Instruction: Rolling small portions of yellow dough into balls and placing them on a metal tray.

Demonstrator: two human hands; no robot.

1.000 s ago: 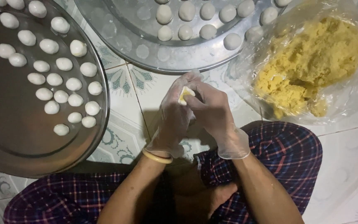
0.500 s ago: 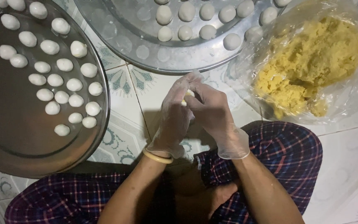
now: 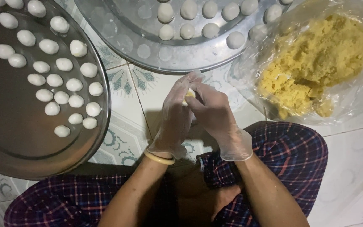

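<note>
Both my hands wear thin clear gloves and meet above the tiled floor. My left hand (image 3: 174,120) cups a small dough piece (image 3: 188,95) with yellow filling showing at its top. My right hand (image 3: 215,115) presses its fingers onto the same piece from the right, closing around it. Most of the piece is hidden by my fingers. A yellow band sits on my left wrist.
A round metal tray (image 3: 17,143) at the left holds several white dough balls (image 3: 64,80). A second metal tray (image 3: 148,54) at the top holds several more. A clear plastic bag (image 3: 358,101) of crumbly yellow filling (image 3: 316,59) lies at the right. My legs in plaid trousers (image 3: 290,151) are below.
My fingers have closed more around the dough piece, so less of the yellow filling shows. The hands stay in the same spot.
</note>
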